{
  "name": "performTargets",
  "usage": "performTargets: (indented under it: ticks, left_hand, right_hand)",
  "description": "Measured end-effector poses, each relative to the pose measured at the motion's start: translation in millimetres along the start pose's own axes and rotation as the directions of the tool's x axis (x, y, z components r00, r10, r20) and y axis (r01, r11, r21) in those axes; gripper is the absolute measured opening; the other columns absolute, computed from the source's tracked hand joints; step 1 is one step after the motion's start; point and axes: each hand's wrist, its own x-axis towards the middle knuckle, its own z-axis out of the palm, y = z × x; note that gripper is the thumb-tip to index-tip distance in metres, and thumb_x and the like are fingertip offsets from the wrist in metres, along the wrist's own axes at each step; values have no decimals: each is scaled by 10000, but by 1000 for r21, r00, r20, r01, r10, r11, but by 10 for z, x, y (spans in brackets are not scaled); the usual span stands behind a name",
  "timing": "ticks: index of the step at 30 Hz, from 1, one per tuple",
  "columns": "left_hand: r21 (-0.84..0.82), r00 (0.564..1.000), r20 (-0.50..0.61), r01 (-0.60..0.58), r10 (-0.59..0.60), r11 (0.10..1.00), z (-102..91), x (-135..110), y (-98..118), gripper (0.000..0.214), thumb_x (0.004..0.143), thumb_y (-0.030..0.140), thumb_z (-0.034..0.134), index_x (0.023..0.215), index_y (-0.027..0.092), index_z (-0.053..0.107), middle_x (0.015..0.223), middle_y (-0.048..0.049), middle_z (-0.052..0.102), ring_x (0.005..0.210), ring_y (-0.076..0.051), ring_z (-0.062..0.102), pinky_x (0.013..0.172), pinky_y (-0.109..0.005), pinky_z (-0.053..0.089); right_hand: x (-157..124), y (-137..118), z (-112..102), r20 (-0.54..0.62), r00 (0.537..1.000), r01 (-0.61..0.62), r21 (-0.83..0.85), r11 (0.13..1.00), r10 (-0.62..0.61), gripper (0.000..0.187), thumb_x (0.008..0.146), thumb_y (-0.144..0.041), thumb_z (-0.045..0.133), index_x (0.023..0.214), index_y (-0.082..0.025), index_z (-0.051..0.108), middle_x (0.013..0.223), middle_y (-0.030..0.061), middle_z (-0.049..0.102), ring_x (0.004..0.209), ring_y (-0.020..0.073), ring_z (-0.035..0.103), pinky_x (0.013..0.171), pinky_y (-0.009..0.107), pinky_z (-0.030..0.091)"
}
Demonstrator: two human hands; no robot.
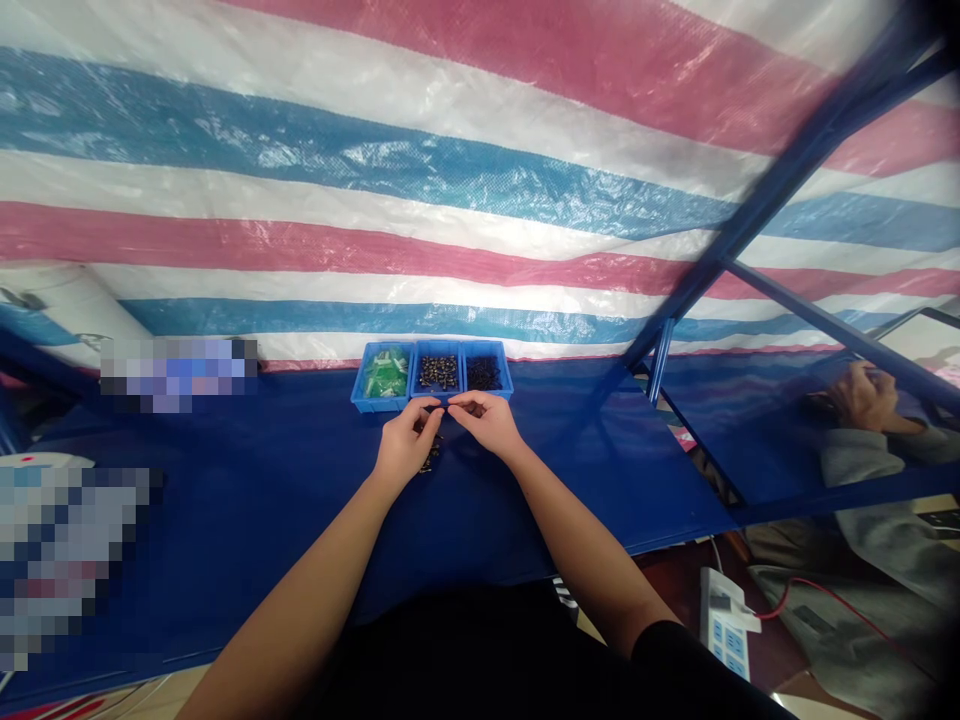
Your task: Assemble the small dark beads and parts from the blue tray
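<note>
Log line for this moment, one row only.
left hand: curled, small dark parts at palm | right hand: fingertips meeting left's | three blue bins: just beyond hands

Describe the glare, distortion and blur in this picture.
Head view: glare glints on the red, white and blue striped plastic tarp, its stripes bowed by the lens. Head view: the top right corner darkens, blurring the dark blue metal frame bar. Head view: mosaic patches mask the left. Head view: left hand and right hand look sharp; what they pinch is too small to tell.
</note>
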Motion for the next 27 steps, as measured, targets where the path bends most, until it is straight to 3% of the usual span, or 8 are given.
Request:
performTargets:
  ticks: [9, 15, 27]
  left_hand:
    - [31, 998, 33, 45, -46, 999, -9, 3, 2, 243, 912, 413, 480, 973, 215, 606, 650, 29, 603, 573, -116, 577, 580, -219, 420]
    - [-13, 999, 33, 20, -19, 1000, -6, -1, 10, 291, 899, 413, 506, 1106, 217, 567, 634, 45, 589, 566, -116, 566, 609, -225, 435]
    - [31, 1000, 19, 1, -2, 1000, -11, -2, 15, 283, 905, 441, 482, 998, 215, 626, 656, 27, 600, 571, -112, 565, 581, -218, 427]
  right_hand:
    - [-13, -9, 12, 11, 1000, -7, 16, 1000, 7, 233, 775, -355, 664, 935, -197, 726, 829, 43, 724, 673, 154, 636, 587, 258, 486]
    - [-4, -4, 4, -5, 1000, 5, 4, 1000, -5, 226, 778, -359, 662, 921, -195, 726, 815, 40, 720, 675, 152, 635, 580, 253, 476]
    - [-17, -36, 12, 2, 1000, 2, -15, 1000, -2, 225, 786, -359, 651, 924, -199, 728, 833, 45, 726, 698, 161, 648, 593, 259, 495]
